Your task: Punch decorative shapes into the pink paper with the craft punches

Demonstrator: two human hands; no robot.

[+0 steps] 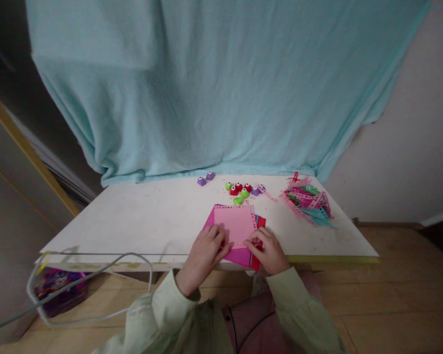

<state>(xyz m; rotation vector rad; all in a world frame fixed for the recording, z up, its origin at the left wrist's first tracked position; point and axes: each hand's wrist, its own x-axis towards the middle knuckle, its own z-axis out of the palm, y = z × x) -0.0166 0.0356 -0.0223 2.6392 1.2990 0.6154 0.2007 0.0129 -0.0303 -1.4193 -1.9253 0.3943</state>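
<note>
Pink sheet: from my remote feed, the light pink sheet [235, 222] lies flat on top of a small stack of coloured paper [239, 255] at the near edge of the surface [147, 216]. It's close to square, so no clear long axis, and it's turned slightly clockwise against the surface edge.
Sheet vs fingers: its near edge runs right between the two hands, with fingertips from both sides on its bottom corners.
Left hand: left hand [204, 253] rests on the stack's left side, fingers loosely curled and pressing down, not wrapped around anything.
Right hand: right hand [268, 251] has fingers pinched narrow around something small and red [257, 244] at the sheet's lower right corner; can't tell what it is.
Further back: little coloured punches [239, 190] and a pile of paper strips [308, 200].
</note>
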